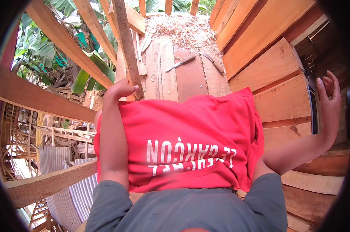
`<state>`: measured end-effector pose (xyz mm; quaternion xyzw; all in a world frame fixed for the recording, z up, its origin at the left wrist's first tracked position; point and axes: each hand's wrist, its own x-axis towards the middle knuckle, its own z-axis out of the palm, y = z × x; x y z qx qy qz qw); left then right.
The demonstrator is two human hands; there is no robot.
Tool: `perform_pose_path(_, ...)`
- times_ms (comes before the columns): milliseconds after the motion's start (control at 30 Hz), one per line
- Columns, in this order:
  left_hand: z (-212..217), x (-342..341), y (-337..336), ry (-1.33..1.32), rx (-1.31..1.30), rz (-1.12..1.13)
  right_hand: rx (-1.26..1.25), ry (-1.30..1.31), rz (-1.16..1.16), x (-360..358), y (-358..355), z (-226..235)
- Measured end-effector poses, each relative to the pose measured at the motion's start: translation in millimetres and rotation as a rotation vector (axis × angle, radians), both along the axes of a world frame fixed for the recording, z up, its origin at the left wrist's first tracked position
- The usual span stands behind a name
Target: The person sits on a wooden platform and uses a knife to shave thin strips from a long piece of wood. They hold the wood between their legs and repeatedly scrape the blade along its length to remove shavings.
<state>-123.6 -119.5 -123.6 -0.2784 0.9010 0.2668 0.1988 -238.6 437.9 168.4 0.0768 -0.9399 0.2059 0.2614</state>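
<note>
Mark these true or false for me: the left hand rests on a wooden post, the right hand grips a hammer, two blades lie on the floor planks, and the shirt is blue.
1. The left hand rests on a slanted wooden post. True.
2. The right hand grips a hammer. False: it is open against the plank wall, beside a dark flat thing.
3. Two blades lie on the floor planks. True.
4. The shirt is blue. False: it is red, with white lettering.
</note>
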Motion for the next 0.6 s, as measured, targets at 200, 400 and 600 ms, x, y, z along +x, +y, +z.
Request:
perform_pose_path(200,-48,-33,-19,0.257,0.016,0.386,0.031,-0.294,0.656,-19,-130,-65)
perform_pose_path(400,-82,-57,-10,0.399,-0.07,0.626,-0.048,-0.673,0.789,-130,-218,-258)
perform_pose_path(600,-92,-57,-15,0.506,0.008,0.675,-0.365,-0.646,0.984,-107,-243,-281)
